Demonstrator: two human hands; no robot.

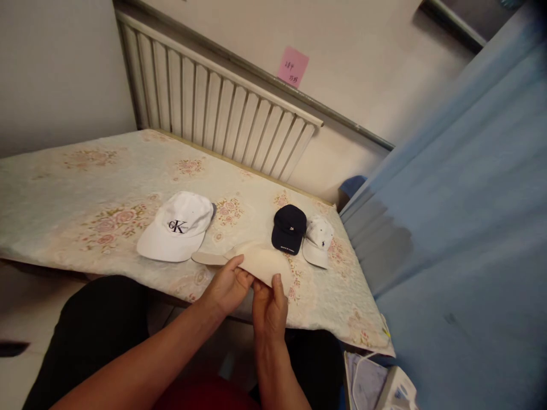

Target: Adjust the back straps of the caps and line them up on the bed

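A cream baseball cap [262, 259] is held low over the near edge of the table, its brim pointing left. My left hand [228, 285] pinches the cap's near edge, thumb on top and fingers underneath. Close beside it, my right hand [270, 304] grips the same edge with its thumb up; the fingers below the cap are partly hidden. To the left lies a white cap [182, 225] with black "CK" lettering. Beyond my hands on the right rest a dark navy cap [289, 228] and, touching or very near it, a smaller white cap [318, 239] with a small dark emblem.
A floral cloth [94, 188] covers the table. Behind it, a white radiator [222, 108] runs along the wall, with a pink note [293, 66] above. A blue curtain [448, 228] hangs at the right. A white device with a cord [397, 390] sits at the lower right.
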